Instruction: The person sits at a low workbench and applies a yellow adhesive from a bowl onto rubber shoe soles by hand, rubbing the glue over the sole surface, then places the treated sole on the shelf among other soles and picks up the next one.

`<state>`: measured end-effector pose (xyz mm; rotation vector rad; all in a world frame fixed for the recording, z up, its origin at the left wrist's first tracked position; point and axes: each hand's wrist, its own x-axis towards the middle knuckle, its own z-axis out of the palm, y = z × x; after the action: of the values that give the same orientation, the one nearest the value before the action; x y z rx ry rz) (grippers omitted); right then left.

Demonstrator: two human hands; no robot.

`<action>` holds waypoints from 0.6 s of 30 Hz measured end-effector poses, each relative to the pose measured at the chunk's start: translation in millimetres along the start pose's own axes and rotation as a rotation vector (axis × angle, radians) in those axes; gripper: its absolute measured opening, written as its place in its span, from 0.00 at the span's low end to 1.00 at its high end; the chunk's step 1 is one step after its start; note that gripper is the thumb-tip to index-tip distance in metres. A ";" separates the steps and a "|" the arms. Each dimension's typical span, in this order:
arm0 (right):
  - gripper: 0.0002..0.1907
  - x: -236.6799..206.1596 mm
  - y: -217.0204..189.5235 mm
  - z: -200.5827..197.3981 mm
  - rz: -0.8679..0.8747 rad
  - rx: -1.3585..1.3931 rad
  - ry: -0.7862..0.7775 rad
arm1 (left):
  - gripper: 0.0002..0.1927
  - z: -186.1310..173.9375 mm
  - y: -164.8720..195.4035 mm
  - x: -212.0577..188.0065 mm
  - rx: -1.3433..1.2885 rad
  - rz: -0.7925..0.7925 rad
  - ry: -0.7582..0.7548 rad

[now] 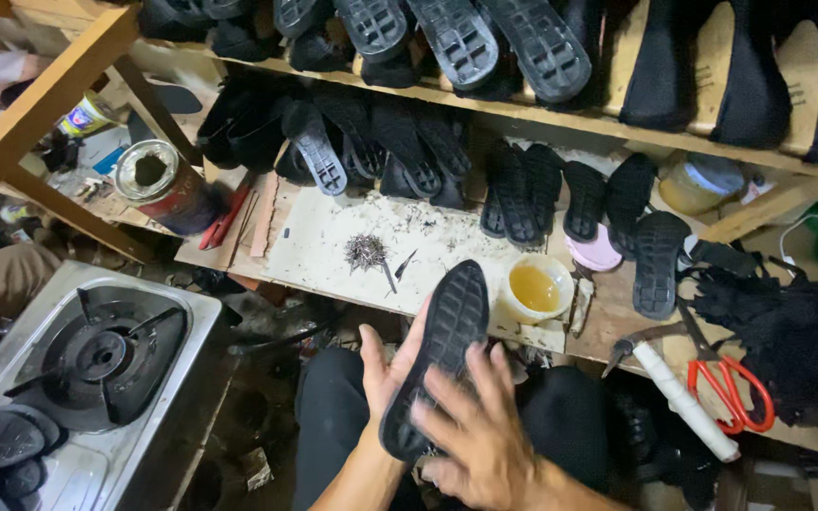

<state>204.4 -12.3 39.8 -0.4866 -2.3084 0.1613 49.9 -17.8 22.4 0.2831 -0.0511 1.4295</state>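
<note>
A black rubber shoe sole [442,341] stands tilted over my lap, tread side up, toe pointing at the workbench. My left hand [382,374] cups it from underneath and grips its left edge. My right hand [475,426], blurred with fingers spread, lies over the heel end of the sole. Just past the toe sits a small white cup of yellow glue [534,287].
The workbench [333,241] holds a pile of small nails [366,250], a hammer [674,388], red-handled scissors [729,386] and a tin can [155,180]. Several black soles [579,203] line the bench and shelves. A gas stove [97,355] stands at the left.
</note>
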 end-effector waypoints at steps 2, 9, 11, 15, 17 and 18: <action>0.25 -4.4 -4.7 0.1 0.006 -0.013 -0.014 | 0.55 -1.0 2.2 4.6 -0.010 0.049 0.004; 0.23 -11.3 -3.5 2.7 0.118 0.131 -0.010 | 0.53 2.5 10.1 15.4 0.149 0.235 0.050; 0.25 -13.0 -6.5 6.9 0.208 0.258 -0.003 | 0.52 6.9 13.4 19.5 0.222 0.304 0.104; 0.35 -12.7 -3.3 17.0 0.472 0.503 0.055 | 0.53 19.3 8.8 31.5 0.440 0.507 0.154; 0.37 -10.0 1.9 17.4 0.516 0.467 0.113 | 0.56 27.0 4.0 37.0 0.493 0.571 0.173; 0.38 -8.0 4.3 14.9 0.532 0.401 0.139 | 0.57 31.9 3.1 39.2 0.588 0.606 0.181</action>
<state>200.3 -11.0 23.0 -0.8568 -1.8971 0.8022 56.9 13.3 61.7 0.6569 0.4758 2.0523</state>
